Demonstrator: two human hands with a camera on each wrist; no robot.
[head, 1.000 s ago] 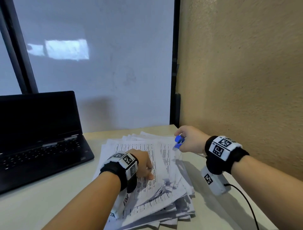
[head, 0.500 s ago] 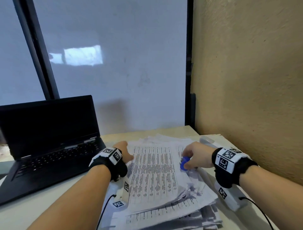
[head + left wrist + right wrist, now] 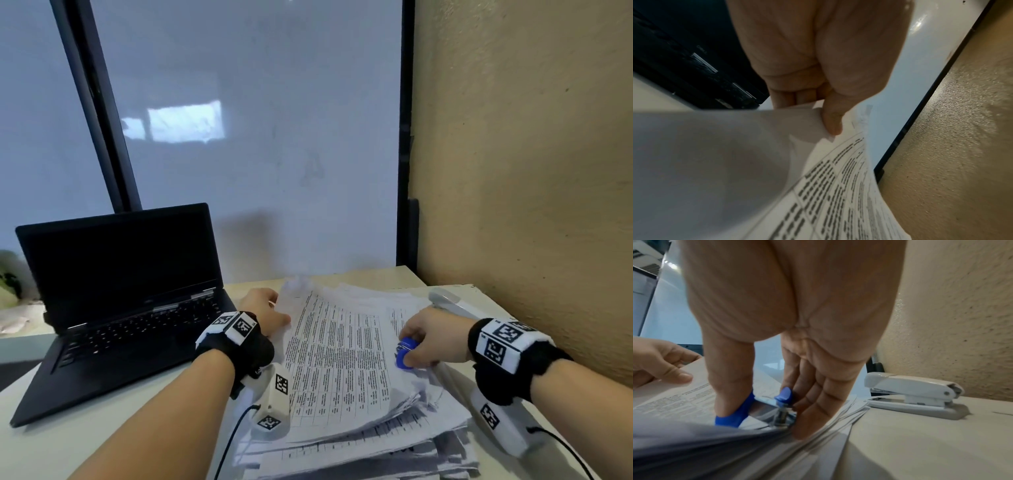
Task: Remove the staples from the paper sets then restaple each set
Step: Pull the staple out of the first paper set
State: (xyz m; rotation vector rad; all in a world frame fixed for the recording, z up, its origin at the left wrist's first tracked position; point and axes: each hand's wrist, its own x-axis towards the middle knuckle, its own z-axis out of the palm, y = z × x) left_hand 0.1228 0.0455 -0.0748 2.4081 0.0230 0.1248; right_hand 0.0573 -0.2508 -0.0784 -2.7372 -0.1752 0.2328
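Since the earlier frame my left hand [image 3: 265,310] has shifted to the far left corner of the top paper set [image 3: 342,356], pinching it. My right hand [image 3: 426,337] grips the blue staple remover [image 3: 406,351] at the set's right edge; the stapler [image 3: 914,395] sits just right. Advise steadying sheets before levering.

You've got a textured tan wall [image 3: 520,164] right of your fingers, a frosted window [image 3: 253,137] ahead, and a cream desk [image 3: 102,442] underneath.
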